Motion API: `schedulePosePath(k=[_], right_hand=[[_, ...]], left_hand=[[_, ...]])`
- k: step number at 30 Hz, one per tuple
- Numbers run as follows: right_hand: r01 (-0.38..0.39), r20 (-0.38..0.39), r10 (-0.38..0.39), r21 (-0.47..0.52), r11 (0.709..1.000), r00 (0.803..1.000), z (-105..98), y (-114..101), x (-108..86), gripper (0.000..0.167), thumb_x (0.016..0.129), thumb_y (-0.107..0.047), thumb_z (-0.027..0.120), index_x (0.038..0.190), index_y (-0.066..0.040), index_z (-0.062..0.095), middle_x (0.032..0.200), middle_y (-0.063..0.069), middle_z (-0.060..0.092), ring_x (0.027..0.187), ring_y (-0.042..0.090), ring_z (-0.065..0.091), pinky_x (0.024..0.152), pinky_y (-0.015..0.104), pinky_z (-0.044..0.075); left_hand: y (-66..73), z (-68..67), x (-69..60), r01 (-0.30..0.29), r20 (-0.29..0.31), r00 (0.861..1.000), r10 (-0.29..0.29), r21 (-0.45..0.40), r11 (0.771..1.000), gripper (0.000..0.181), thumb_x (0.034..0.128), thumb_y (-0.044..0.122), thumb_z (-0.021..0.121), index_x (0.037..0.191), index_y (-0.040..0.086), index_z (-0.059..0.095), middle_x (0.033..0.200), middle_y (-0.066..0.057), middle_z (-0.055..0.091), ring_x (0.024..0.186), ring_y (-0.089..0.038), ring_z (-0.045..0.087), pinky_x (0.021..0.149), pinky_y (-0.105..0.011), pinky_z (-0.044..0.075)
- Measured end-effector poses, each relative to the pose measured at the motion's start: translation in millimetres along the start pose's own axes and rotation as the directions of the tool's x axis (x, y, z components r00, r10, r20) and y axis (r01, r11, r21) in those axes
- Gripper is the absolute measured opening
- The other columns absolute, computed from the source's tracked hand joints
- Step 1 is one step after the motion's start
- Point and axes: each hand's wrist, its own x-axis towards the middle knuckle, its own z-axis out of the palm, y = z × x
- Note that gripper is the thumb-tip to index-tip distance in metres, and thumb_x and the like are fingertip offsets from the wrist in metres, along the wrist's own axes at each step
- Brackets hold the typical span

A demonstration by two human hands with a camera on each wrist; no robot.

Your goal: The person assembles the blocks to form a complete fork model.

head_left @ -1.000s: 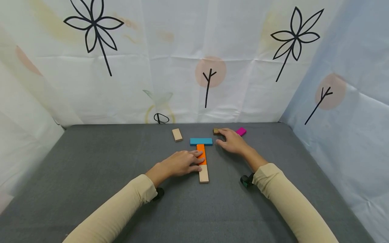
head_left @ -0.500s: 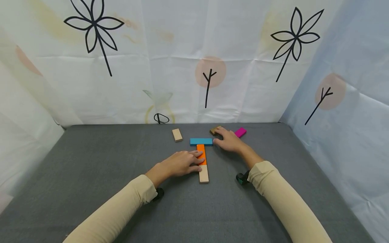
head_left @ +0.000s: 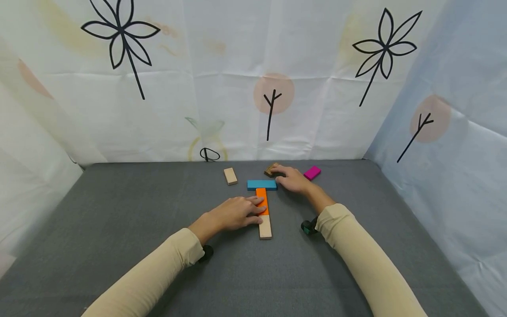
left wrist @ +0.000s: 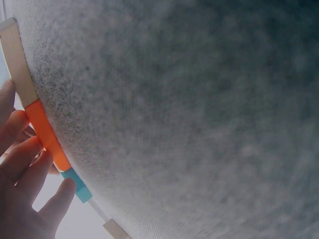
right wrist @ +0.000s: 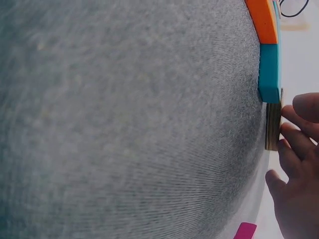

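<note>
Across the middle of the table view, a blue block lies crosswise above an orange block, forming a T with a pale wooden block at the foot. My left hand rests its extended fingertips on the orange block, its thumb by the pale one. Beyond the blue block's right end, my right hand touches a dark brown wooden block with its fingertips. In the right wrist view that brown block appears close to the end of the blue block, fingers lying against it.
Another pale wooden block lies to the left of the blue one. A magenta block lies right of my right hand. Grey cloth covers the table, and a patterned white curtain stands behind it.
My right hand has slid the brown block leftward and turned it at an angle, uncovering more of the magenta block. The left hand has stayed in place.
</note>
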Motion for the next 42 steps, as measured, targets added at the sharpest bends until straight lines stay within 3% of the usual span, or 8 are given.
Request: schedulePosePath(k=[11,17,24,32,42], right_hand=[[0.048,0.036,-0.048,0.010,0.999,0.998,3.6,-3.3,6.6,0.041,0.100,-0.010,0.046,0.139,-0.002,0.057,0.152,0.018,0.043,0.137,0.041,0.041,0.111,0.055,0.033],[0.071,0.016,-0.072,0.014,0.997,0.997,7.1,-8.1,6.5,0.039,0.100,-0.009,0.047,0.137,0.000,0.058,0.151,0.018,0.045,0.136,0.039,0.043,0.111,0.053,0.034],[0.104,0.020,-0.104,0.002,0.995,0.994,13.0,-10.9,5.4,0.046,0.099,-0.008,0.047,0.144,0.002,0.049,0.155,0.020,0.038,0.141,0.039,0.037,0.115,0.054,0.029],[0.123,0.035,-0.123,0.003,0.992,0.992,16.6,-10.9,6.9,0.047,0.099,-0.013,0.054,0.144,0.001,0.050,0.156,0.016,0.039,0.141,0.038,0.037,0.115,0.053,0.030],[0.148,0.058,-0.149,0.022,0.989,0.987,20.4,-11.5,9.6,0.046,0.098,-0.009,0.050,0.143,-0.001,0.052,0.156,0.013,0.039,0.144,0.035,0.034,0.116,0.053,0.027]], left_hand=[[-0.9,0.5,-0.3,0.006,-0.002,1.000,-0.006,-0.008,1.000,0.050,0.0989,0.040,0.061,0.140,0.013,0.058,0.155,-0.007,0.041,0.142,-0.022,0.040,0.112,-0.048,0.037],[-0.7,1.2,0.6,0.001,-0.001,1.000,-0.001,-0.008,1.000,0.049,0.0988,0.039,0.061,0.140,0.012,0.058,0.155,-0.008,0.041,0.142,-0.022,0.040,0.111,-0.046,0.039],[0.3,1.0,0.6,0.005,0.003,1.000,-0.005,-0.001,1.000,0.049,0.0992,0.040,0.060,0.140,0.013,0.058,0.155,-0.007,0.040,0.142,-0.023,0.040,0.110,-0.047,0.039],[0.0,0.2,0.1,-0.004,-0.003,1.000,0.004,-0.001,1.000,0.048,0.0992,0.039,0.061,0.140,0.013,0.059,0.155,-0.009,0.040,0.140,-0.026,0.042,0.108,-0.048,0.041],[-0.2,0.3,0.1,0.002,0.004,1.000,-0.002,-0.006,1.000,0.049,0.0994,0.039,0.060,0.140,0.013,0.058,0.155,-0.008,0.040,0.141,-0.024,0.040,0.110,-0.047,0.040]])
